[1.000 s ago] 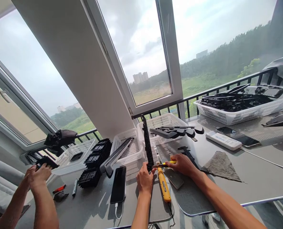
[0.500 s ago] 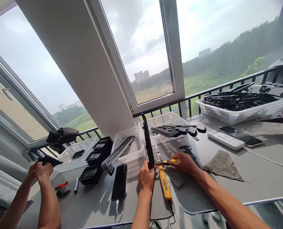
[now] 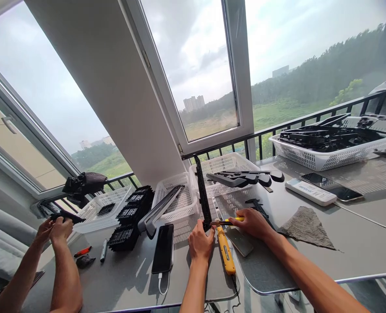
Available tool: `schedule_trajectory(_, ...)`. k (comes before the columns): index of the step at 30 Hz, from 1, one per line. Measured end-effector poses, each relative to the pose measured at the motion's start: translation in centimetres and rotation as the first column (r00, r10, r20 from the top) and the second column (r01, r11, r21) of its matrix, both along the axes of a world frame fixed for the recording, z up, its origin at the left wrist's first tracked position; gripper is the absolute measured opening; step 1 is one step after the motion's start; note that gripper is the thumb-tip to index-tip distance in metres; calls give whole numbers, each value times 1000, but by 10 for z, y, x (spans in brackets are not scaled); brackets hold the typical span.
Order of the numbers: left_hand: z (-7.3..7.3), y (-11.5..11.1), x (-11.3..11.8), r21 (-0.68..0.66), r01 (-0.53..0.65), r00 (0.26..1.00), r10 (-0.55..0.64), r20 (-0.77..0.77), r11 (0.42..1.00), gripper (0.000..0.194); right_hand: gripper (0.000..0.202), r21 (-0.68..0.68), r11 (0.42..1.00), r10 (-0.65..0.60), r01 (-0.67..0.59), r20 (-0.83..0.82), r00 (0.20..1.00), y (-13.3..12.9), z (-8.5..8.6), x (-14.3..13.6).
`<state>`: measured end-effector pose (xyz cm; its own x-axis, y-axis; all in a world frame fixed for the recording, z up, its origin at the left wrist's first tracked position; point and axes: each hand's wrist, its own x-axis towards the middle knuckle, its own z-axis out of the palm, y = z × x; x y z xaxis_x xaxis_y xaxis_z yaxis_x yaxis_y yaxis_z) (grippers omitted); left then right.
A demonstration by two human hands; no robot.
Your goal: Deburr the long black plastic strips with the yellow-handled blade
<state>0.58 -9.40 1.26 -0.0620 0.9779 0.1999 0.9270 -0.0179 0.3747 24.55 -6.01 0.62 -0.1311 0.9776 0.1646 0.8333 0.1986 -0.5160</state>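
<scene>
My left hand [image 3: 200, 244] is closed round the lower end of a long black plastic strip [image 3: 203, 193], which stands up away from me over the table. In my right hand [image 3: 250, 222] is a slim yellow-and-black hand tool [image 3: 228, 221]; its exact kind is hard to make out. The tool's tip points left and meets the strip's lower end beside my left thumb. Just below lies a yellow-handled soldering iron [image 3: 225, 252] with a cord. A flat grey slab [image 3: 241, 242] rests under my right hand, and black calipers [image 3: 261, 210] lie behind it.
White baskets [image 3: 179, 213] line the window side, with grey-black handle-shaped parts [image 3: 241, 177] across one. Black part stacks [image 3: 127, 219] and a charging phone [image 3: 163, 250] lie left. A cloth [image 3: 305, 228] and power strip [image 3: 310, 192] lie right. A co-worker's hands [image 3: 57, 230] hold a black piece.
The view has shifted very slightly. My hands, the strip and the tool keep nearly the same places. The co-worker's hands have moved a little on the black piece.
</scene>
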Motion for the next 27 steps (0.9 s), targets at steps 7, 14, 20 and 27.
schedule_trajectory(7, 2, 0, 1, -42, 17, 998, -19, -54, 999, 31, 54, 36, 994, -101, 102, -14, 995, 0, 0, 1)
schedule_trajectory(14, 2, 2, 2, -54, 3, 997, -7, -75, 999, 31, 52, 52, 995, -85, 86, -8, 996, 0, -3, 1)
schedule_trajectory(20, 3, 1, 4, -70, -6, 997, 0, -75, 998, 33, 57, 49, 991, -125, 126, -22, 992, 1, -3, 3)
schedule_trajectory(27, 3, 0, 4, -72, -6, 998, 1, -66, 997, 35, 55, 48, 991, -125, 125, -17, 992, 0, -4, -3)
